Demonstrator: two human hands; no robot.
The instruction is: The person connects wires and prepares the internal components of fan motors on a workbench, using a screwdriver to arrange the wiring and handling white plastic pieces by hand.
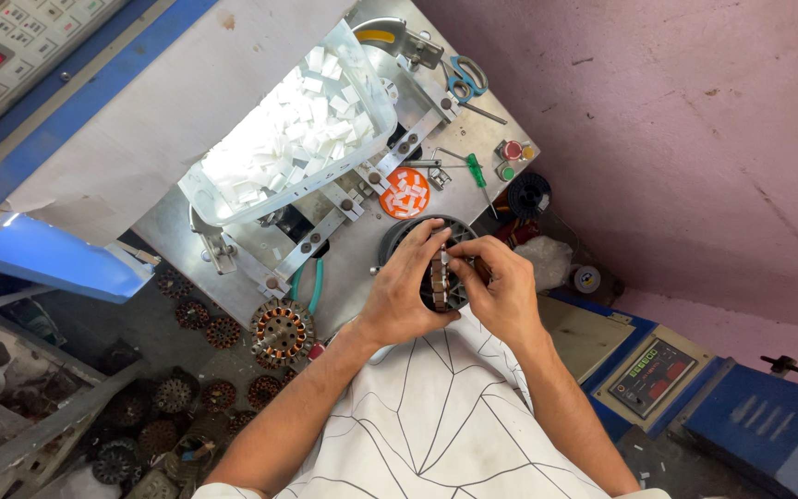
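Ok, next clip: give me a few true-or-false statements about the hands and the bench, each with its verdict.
1. Both hands, left hand and right hand, are on the round dark slotted metal stator core. True.
2. The clear plastic tub holds screws. False: it holds white paper slips.
3. The blue-handled scissors lie in the right hand. False: they lie at the bench's far edge.
4. A green-handled screwdriver lies on the grey metal bench. True.
5. The small round orange lid holds white slips. True.

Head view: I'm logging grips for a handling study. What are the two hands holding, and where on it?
Both the left hand and right hand hold a round motor stator core, fingers on its rim and slotted face. The exact fingertip contact is hidden.
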